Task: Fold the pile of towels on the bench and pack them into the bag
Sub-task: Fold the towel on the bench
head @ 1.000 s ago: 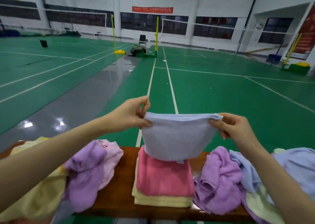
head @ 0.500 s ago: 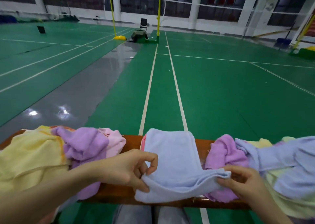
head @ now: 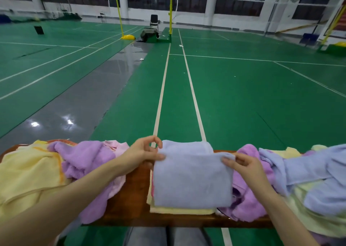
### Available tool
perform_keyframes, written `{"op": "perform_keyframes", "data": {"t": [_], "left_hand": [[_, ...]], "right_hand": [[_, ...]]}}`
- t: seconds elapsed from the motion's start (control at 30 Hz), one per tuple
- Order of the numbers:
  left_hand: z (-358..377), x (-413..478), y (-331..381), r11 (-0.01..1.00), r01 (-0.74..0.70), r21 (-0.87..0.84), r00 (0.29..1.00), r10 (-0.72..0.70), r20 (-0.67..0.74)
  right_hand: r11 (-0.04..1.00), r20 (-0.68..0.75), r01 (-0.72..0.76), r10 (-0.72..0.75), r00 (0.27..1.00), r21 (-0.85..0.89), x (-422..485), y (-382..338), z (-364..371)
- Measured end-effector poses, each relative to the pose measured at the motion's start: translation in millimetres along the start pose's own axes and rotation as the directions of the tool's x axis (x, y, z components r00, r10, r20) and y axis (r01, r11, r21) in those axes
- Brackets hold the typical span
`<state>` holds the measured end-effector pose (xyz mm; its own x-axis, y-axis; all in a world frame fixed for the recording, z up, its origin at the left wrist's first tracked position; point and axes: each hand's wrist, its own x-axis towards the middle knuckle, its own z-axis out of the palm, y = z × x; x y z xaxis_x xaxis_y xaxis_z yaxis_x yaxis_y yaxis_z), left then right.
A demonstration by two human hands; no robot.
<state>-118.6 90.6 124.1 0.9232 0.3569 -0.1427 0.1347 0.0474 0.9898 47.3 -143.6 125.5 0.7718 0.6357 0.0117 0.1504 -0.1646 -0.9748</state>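
A pale blue towel (head: pixel 191 178) lies folded on a small stack in the middle of the wooden bench (head: pixel 134 195). Under it show the edges of a pink and a yellow folded towel (head: pixel 179 210). My left hand (head: pixel 144 152) pinches the blue towel's upper left corner. My right hand (head: pixel 243 166) pinches its upper right corner. Loose towels lie on both sides: a yellow towel (head: pixel 28 172) and a purple towel (head: pixel 88 159) on the left, a purple one (head: pixel 249 202) and a blue one (head: pixel 314 172) on the right. No bag is in view.
The bench stands at the edge of a green sports court (head: pixel 243 100) with white lines. Far off are yellow net posts (head: pixel 118 12), a chair (head: pixel 154 19) and a dark heap on the floor. My knees show below the bench's front edge.
The blue towel went from hanging in the air to lying on the stack. Both hands then carried its near edge away from me, folding it over.
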Motion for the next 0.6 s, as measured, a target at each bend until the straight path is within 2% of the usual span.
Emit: {"op": "perform_keyframes", "data": {"t": [0.07,0.13,0.23,0.3,0.4,0.5,0.53,0.6], "left_hand": [[2,19,-2,0.999,0.047,-0.006,0.979,-0.047,-0.199],[6,39,-8,0.990,0.114,0.081,0.916,-0.073,-0.395],[8,68,-26,0.957,0.179,0.228,0.827,-0.020,-0.563],[7,82,-37,0.940,0.206,0.273,0.799,0.000,-0.601],[7,94,-51,0.910,0.261,0.321,0.784,-0.006,-0.621],[11,94,-58,0.844,0.327,0.426,0.776,0.018,-0.631],[13,94,-59,0.797,0.338,0.500,0.769,0.072,-0.635],[20,90,-60,0.637,0.289,0.715,0.772,0.286,-0.567]], "right_hand": [[0.997,-0.052,0.014,-0.018,0.998,-0.079,31,8,11],[0.988,-0.093,0.011,-0.026,0.995,-0.157,62,21,24],[0.969,-0.130,-0.038,0.006,0.991,-0.245,97,39,45],[0.951,-0.185,-0.095,0.041,0.982,-0.293,109,50,56],[0.911,-0.283,-0.119,0.003,0.959,-0.395,111,67,66],[0.816,-0.296,-0.153,-0.023,0.955,-0.557,105,75,69],[0.775,-0.294,-0.156,-0.040,0.955,-0.613,102,76,70],[0.663,-0.273,-0.071,-0.205,0.940,-0.745,94,77,73]]}}
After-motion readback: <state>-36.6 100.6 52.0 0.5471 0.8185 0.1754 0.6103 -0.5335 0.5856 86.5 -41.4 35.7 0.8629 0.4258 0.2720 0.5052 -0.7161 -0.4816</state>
